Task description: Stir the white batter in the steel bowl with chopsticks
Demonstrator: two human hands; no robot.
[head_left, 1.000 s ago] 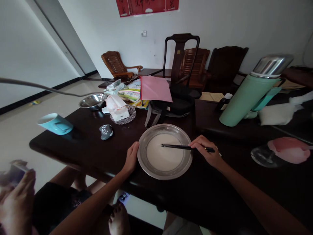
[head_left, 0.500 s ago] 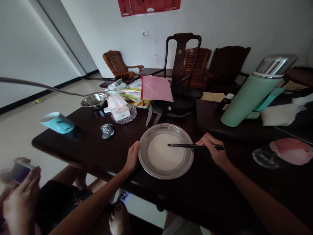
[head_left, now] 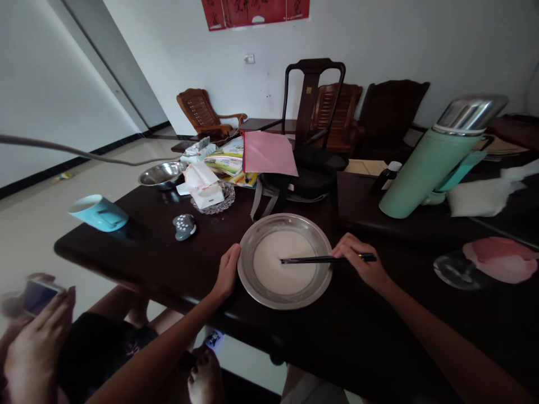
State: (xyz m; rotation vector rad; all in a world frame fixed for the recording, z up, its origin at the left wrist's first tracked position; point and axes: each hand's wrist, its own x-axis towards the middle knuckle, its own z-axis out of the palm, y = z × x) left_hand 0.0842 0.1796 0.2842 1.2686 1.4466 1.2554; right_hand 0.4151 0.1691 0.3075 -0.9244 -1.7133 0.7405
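A round metal bowl point(head_left: 246, 275) of whitish liquid point(head_left: 269, 275) stands near the front edge of the dark table. My left hand point(head_left: 228, 270) grips the bowl's left rim, fingers closed against its side. Over the right rim, my right hand point(head_left: 357, 261) is closed around dark chopsticks point(head_left: 311, 260). They lie nearly level across the bowl, and their tips touch the liquid left of its middle.
Left on the table are a blue mug point(head_left: 99, 213), a grey paw-patterned object point(head_left: 184, 226) and a second metal bowl point(head_left: 147, 178). Behind lie tissues point(head_left: 207, 193) and a pink pouch point(head_left: 269, 152). A green thermos point(head_left: 433, 168) stands right. Another person's hands hold a phone point(head_left: 40, 296).
My right hand has moved slightly left and down, and the chopstick tips have shifted left and toward me in the liquid. My left hand stays on the rim.
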